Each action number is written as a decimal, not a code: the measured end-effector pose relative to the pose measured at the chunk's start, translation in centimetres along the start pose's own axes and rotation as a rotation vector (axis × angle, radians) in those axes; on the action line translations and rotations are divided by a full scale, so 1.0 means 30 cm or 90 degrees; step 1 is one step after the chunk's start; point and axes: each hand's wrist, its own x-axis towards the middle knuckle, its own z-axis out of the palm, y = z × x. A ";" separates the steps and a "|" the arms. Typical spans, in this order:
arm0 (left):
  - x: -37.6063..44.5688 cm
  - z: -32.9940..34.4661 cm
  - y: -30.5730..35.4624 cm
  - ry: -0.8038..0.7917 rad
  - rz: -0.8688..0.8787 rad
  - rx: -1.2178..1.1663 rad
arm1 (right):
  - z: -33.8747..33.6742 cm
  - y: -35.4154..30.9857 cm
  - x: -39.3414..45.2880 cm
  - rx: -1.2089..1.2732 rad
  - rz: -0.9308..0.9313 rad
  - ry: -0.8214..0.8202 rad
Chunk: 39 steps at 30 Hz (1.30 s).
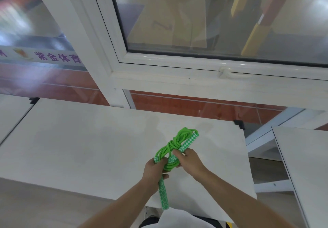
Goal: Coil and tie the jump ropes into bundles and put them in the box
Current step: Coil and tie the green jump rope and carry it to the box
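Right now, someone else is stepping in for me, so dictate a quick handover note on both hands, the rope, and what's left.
Left hand: grips the green jump rope by one checked handle that points toward the person.
Right hand: pinches the other handle beside the coils.
The rope is held above the white table.
Done: cord coiled and wrapped into a bundle.
Left: finish the tie and put the bundle in the box, which is not in view.

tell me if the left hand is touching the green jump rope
Touching. The head view shows the left hand with its fingers curled round one checked handle of the green jump rope, beside the coiled cord.
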 end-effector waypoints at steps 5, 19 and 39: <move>-0.020 -0.012 0.019 -0.134 -0.054 -0.160 | -0.002 0.008 0.000 0.101 0.068 -0.002; -0.018 -0.028 -0.037 -0.174 -0.141 -0.299 | -0.020 -0.005 0.011 0.236 0.207 -0.034; -0.033 0.028 -0.061 -0.131 0.087 0.099 | 0.048 -0.010 0.014 0.472 0.371 0.155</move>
